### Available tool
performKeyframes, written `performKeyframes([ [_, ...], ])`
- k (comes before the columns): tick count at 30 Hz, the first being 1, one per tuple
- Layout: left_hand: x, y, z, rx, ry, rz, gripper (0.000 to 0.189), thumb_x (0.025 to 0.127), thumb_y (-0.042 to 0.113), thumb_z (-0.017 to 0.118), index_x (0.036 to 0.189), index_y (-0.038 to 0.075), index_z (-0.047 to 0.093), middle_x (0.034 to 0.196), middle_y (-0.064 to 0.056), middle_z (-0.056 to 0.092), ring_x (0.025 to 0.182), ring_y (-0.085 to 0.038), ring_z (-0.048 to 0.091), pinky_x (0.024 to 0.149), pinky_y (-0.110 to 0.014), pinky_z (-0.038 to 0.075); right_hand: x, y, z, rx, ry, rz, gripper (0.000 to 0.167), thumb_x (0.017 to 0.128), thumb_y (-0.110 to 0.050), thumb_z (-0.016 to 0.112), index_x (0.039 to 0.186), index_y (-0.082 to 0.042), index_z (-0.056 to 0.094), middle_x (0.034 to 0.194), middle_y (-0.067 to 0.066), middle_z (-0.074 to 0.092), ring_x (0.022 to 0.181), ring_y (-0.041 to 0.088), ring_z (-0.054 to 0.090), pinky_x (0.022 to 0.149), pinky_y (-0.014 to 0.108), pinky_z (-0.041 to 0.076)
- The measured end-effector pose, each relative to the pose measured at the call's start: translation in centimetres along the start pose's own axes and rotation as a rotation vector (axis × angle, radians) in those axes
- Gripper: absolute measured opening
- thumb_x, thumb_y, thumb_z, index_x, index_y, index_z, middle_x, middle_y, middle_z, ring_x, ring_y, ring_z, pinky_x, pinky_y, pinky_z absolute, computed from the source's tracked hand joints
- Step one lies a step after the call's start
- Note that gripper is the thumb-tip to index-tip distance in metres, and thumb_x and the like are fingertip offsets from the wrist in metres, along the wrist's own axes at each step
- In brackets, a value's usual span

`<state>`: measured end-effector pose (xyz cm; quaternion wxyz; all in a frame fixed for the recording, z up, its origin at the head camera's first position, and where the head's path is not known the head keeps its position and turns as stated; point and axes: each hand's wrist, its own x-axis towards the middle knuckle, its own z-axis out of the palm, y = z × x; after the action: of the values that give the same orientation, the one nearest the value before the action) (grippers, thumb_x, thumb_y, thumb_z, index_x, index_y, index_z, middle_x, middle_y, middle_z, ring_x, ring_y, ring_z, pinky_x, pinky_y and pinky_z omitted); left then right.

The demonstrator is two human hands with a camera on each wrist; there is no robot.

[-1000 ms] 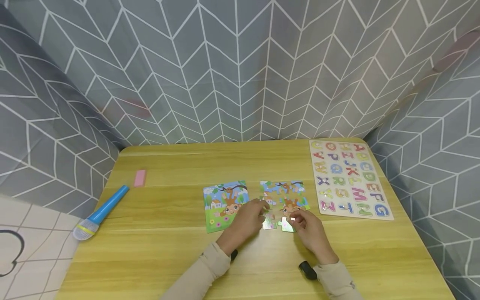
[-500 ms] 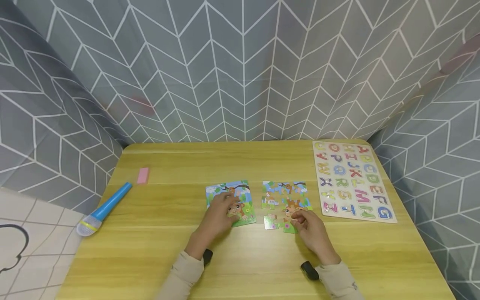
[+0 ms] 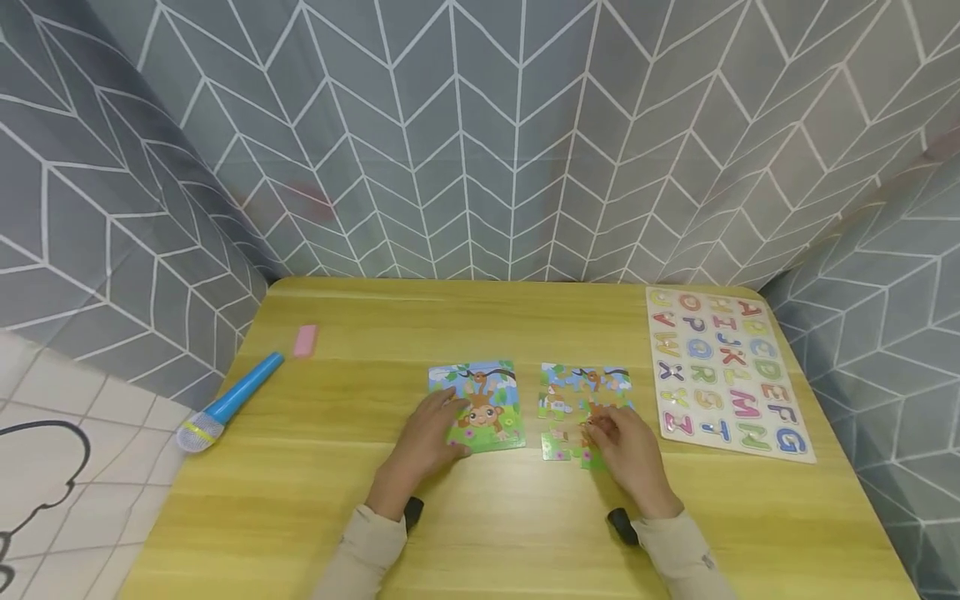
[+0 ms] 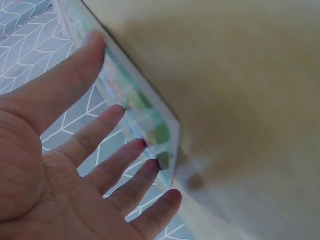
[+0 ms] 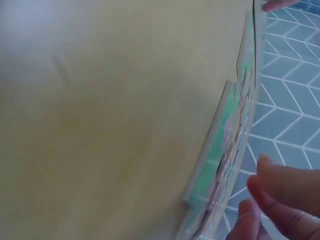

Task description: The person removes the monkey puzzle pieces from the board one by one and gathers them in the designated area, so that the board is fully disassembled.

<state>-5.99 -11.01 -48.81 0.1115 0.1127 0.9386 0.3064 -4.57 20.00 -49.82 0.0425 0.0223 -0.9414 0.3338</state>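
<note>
My left hand point(image 3: 420, 442) rests at the left edge of a square picture card of a monkey point(image 3: 487, 417). In the left wrist view its fingers are spread along the card point(image 4: 135, 95), thumb near the front edge. My right hand point(image 3: 630, 450) is over the lower right of a jigsaw puzzle point(image 3: 555, 404) with the same monkey picture. Gaps show between several of its pieces, and the hand hides part of it. Seen from the right wrist, the thumb and fingers are loosely curled beside the puzzle point(image 5: 215, 155), with no piece visible between them.
A wooden alphabet board point(image 3: 731, 375) lies at the right of the table. To the left are a blue toy microphone point(image 3: 240, 392) and a pink block point(image 3: 305, 341). A grey patterned curtain point(image 3: 480, 167) hangs behind the table.
My left hand has left the puzzle for the monkey card, which was turned slightly and now lies straighter. Lower puzzle pieces have shifted, and my right hand remains by them.
</note>
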Motion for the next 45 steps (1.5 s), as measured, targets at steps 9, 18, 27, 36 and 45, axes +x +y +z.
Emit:
performKeyframes([
  [9, 0.2, 0.5, -0.1, 0.021, -0.013, -0.024, 0.073, 0.075, 0.014, 0.087, 0.141, 0.008, 0.055, 0.158, -0.019, 0.041, 0.149, -0.042, 0.033, 0.119, -0.063, 0.031, 1.9, -3.3, 1.4, 0.074, -0.145, 0.016, 0.017, 0.086, -0.011, 0.077, 0.101, -0.003, 0.073, 0.091, 0.008, 0.070, 0.074, 0.014, 0.059, 0.070, 0.033, 0.052],
  [18, 0.2, 0.7, -0.2, 0.029, -0.013, -0.041, 0.073, 0.075, 0.013, 0.087, 0.141, 0.008, 0.056, 0.157, -0.019, 0.042, 0.148, -0.041, 0.035, 0.119, -0.062, 0.032, 3.0, -6.7, 3.4, 0.107, -0.270, -0.025, 0.028, 0.079, -0.014, 0.084, 0.104, -0.005, 0.073, 0.094, 0.004, 0.070, 0.081, 0.015, 0.062, 0.075, 0.035, 0.055],
  [27, 0.3, 0.7, -0.3, 0.053, -0.013, -0.033, 0.072, 0.075, 0.012, 0.087, 0.140, 0.007, 0.056, 0.157, -0.019, 0.043, 0.148, -0.041, 0.036, 0.118, -0.063, 0.034, 4.2, -7.9, 5.1, 0.095, -0.422, -0.001, 0.043, 0.073, -0.020, 0.089, 0.110, -0.005, 0.070, 0.092, 0.003, 0.064, 0.081, 0.016, 0.055, 0.073, 0.031, 0.050],
  [36, 0.3, 0.7, -0.2, 0.044, 0.002, -0.033, 0.072, 0.074, 0.012, 0.087, 0.139, 0.008, 0.057, 0.156, -0.019, 0.044, 0.147, -0.040, 0.037, 0.116, -0.064, 0.036, 4.7, -8.1, 5.6, 0.025, -0.474, -0.027, 0.039, 0.070, -0.020, 0.090, 0.099, -0.009, 0.068, 0.094, 0.005, 0.060, 0.086, 0.018, 0.054, 0.078, 0.034, 0.052],
  [45, 0.3, 0.6, -0.1, 0.038, 0.004, -0.035, 0.071, 0.074, 0.012, 0.087, 0.138, 0.007, 0.057, 0.156, -0.019, 0.044, 0.147, -0.041, 0.037, 0.116, -0.063, 0.036, 4.7, -8.3, 5.7, 0.031, -0.471, -0.037, 0.038, 0.070, -0.015, 0.091, 0.094, -0.008, 0.063, 0.095, 0.007, 0.058, 0.086, 0.020, 0.054, 0.076, 0.035, 0.050],
])
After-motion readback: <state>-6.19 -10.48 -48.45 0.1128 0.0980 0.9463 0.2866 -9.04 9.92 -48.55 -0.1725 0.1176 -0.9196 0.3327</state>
